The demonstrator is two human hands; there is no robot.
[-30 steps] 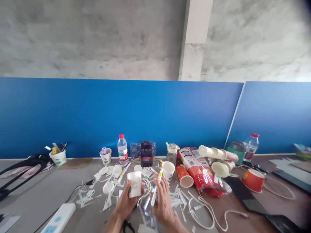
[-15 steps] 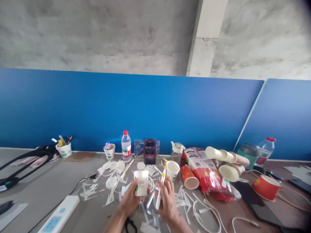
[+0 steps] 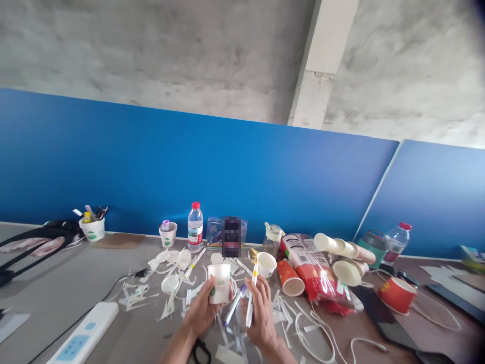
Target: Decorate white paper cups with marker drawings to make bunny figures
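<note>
White paper cup with small green print (image 3: 219,284) sits in the left hand (image 3: 200,311), roughly upright with its mouth up, above the near middle of the grey tabletop (image 3: 151,344); the thumb lies along its near side and the other fingers curl round behind, closed on its wall. The right hand (image 3: 261,314), just beside it, pinches a slim white marker with a yellow band (image 3: 249,307) between thumb and fingers, its yellow end pointing up. A white marker with purple parts (image 3: 235,307) slants between the two hands, near the right fingertips; whether they touch it I cannot tell. Thin white paper strips and scraps (image 3: 136,298) are strewn around both hands, and a black loop-shaped handle (image 3: 202,351), partly hidden, lies nearer the person. Beyond the right hand stands a second white paper cup (image 3: 266,265), with an orange-red paper cup (image 3: 291,279) on its side to the right of it, near a glossy red plastic package (image 3: 316,273). Farther back, a clear plastic bottle with a red cap (image 3: 195,227) stands upright before the blue partition panel (image 3: 189,162), and a white power strip (image 3: 85,333) lies at the near left
</note>
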